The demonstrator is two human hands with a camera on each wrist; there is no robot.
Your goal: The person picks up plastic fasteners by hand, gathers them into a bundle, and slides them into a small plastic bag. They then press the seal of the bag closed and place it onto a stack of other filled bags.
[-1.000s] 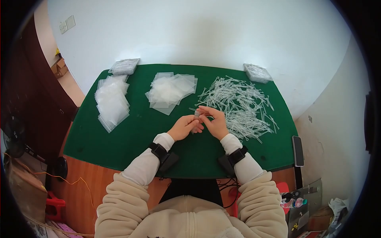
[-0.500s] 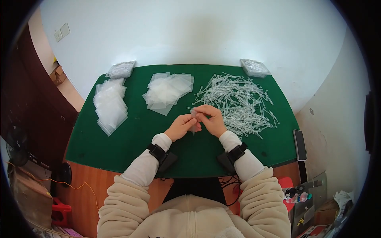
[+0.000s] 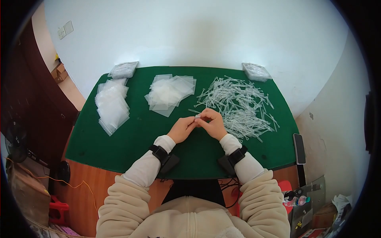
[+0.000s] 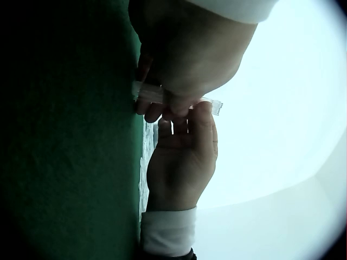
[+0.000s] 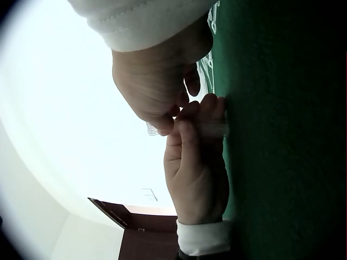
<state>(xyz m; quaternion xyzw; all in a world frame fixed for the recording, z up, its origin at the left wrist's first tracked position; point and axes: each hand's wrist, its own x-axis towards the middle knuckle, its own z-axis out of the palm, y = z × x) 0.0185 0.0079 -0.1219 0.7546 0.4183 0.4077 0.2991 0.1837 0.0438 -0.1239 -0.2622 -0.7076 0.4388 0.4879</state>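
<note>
Above the near middle of the green table, both hands meet on a narrow bundle of clear plastic (image 3: pixel 197 116). Its top end looks ridged in the left wrist view, and fingers hide much of its middle. My left hand (image 3: pixel 182 129) grips it lower down, with the thumb laid along it and a clear lower end (image 5: pixel 216 129) sticking out past the fingers. Thumb and fingers of my right hand (image 3: pixel 214 124) pinch it near the ridged end (image 4: pixel 217 107). A large heap of clear thin sticks with looped ends (image 3: pixel 238 105) lies just beyond my right hand.
Flat clear bags form one pile (image 3: pixel 170 92) at the back middle and another (image 3: pixel 112 106) on the left. Filled clear packs stand at the back left corner (image 3: pixel 124 70) and back right corner (image 3: pixel 256 71). A phone (image 3: pixel 299 148) sits at the right edge.
My fingers have drawn closer round the bundle, so less of it shows in the head view. My right hand has shifted slightly, while the piles stay as they were.
</note>
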